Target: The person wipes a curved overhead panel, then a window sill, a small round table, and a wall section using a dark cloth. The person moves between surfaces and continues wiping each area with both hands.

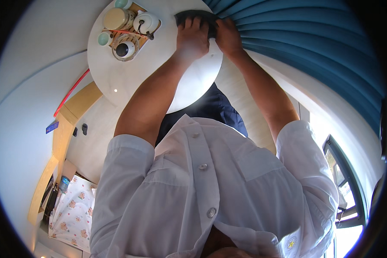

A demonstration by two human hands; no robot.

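At the far right side of a round white table, my left hand lies palm down on a dark cloth, its fingers pressed into the fabric. Close beside it, my right hand is at the table's rim, fingertips against the cloth's right end. Its grip is partly hidden, so whether it pinches the cloth or rests on the rim is unclear. Part of the cloth shows dark between both hands.
On the table's left, a slatted tea tray carries a white teapot, a lidded jar, pale green cups and a black-topped white vessel in a glass dish. A blue ribbed sofa borders the right side.
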